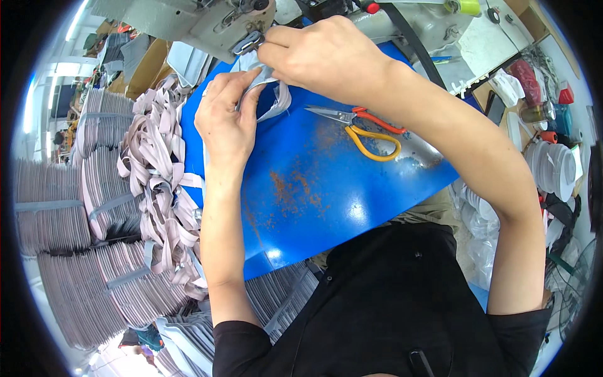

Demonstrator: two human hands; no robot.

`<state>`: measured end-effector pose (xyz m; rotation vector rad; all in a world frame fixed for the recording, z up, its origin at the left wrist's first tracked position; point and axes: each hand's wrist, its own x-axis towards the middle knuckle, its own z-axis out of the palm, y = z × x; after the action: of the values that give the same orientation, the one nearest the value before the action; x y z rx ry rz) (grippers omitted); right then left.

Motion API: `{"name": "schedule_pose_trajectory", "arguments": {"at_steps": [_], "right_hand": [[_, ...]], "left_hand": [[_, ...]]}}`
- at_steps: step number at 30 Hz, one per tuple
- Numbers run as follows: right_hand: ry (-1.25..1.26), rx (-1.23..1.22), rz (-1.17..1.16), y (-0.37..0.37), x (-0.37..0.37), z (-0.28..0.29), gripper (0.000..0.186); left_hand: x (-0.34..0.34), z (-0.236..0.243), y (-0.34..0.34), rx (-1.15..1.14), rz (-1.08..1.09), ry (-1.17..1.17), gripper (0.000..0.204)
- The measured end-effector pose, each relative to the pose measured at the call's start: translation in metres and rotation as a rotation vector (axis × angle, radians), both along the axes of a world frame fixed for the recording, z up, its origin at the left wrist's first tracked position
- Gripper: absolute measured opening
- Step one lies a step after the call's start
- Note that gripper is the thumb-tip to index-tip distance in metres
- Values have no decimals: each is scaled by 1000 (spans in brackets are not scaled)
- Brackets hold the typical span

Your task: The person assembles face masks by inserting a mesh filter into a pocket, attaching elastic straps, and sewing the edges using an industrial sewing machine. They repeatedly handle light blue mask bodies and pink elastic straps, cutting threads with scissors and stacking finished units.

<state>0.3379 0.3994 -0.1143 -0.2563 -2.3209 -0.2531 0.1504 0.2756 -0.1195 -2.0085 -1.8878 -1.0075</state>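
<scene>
So the counter [377, 195] is showing off this loud glossy blue, with rusty orange-brown speckles [298, 191] scattering across the middle. The cloth strip [276, 108] is looking pale grey, kinda whitish. Scissors [347, 117] are rocking silver blades, one red-orange handle loop and one yellow-orange. The tangled bands [154, 125] are going dusty pinkish grey, and the bundled stacks [53, 188] are making fine grey stripes under blue-grey ties [50, 205]. Sewing machine [188, 25] is sporting greyish beige, and the shirt [377, 283] is staying plain black.
</scene>
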Motion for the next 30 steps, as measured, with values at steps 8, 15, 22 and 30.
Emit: {"name": "schedule_pose_trajectory", "arguments": {"at_steps": [8, 15, 22, 30], "right_hand": [[-10, 0, 11, -3, -10, -8, 13], [27, 51, 31, -1, -6, -14, 6], [-138, 141, 15, 3, -10, 0, 6], [-84, -37, -19, -3, -4, 2, 16]], "left_hand": [[0, -4, 0, 6, -33, 57, 23], [3, 11, -3, -30, -13, 170, 19], [6, 17, -2, -51, 14, 249, 17], [2, 8, -5, -107, 41, 52, 17]]}}
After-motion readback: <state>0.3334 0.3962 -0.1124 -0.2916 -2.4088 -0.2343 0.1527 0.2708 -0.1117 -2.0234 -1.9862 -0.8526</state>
